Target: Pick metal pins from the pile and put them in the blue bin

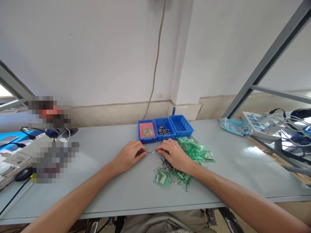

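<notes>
My left hand (128,157) is closed around a dark-handled tool (139,152) whose thin shaft points right; its exact kind cannot be told. Facing it, my right hand (174,154) pinches a small metal pin (154,152) that meets or nearly meets the shaft's tip. Below my right hand lies a loose pile of metal pins (167,164). Beside it are green plastic bags (194,149) of parts, and a small green bag (162,177) with pins showing through it.
Behind my hands stand three blue bins: one with a pink sheet and a small bag (146,131), one of metal pins (163,130), one bare inside (181,125). Blue plastic wrap (235,127) and cabled devices lie right. Boxes and a mouse (23,174) are left.
</notes>
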Available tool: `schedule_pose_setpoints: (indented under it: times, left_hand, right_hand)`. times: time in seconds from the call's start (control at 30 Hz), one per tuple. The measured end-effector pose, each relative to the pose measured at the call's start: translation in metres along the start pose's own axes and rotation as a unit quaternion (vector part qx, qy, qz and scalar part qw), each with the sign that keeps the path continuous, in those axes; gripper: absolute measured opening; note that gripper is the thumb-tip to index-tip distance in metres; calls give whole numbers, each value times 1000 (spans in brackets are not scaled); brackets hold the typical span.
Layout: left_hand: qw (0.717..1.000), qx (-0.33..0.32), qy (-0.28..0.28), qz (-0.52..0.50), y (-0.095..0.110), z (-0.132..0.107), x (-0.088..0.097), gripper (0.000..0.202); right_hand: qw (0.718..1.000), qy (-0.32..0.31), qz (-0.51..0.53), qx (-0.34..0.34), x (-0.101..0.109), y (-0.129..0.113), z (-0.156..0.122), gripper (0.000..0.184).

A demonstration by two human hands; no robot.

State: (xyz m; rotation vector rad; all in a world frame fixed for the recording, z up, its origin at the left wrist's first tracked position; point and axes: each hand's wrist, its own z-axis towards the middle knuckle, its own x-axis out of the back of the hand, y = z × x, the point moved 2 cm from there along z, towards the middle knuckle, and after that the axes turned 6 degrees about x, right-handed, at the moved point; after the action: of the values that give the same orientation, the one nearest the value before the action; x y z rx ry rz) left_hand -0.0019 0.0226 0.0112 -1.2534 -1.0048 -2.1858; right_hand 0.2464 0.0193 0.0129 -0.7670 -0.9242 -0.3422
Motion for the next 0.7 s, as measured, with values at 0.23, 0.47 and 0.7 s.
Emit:
schedule_pose_setpoints:
  times: [0.23, 0.47, 0.7]
  left_hand:
    - [1000, -9, 3, 2, -1, 1, -2, 16]
    - [1000, -4, -3, 2, -1, 1, 0, 14]
    - [1000, -5, -3, 0, 0, 1, 0, 15]
  right_hand:
    - [1000, 1, -5, 6, -2, 2, 0, 22]
    - [1000, -1, 0, 4, -1, 1, -1, 22]
    - [1000, -1, 6, 1, 0, -1, 0, 22]
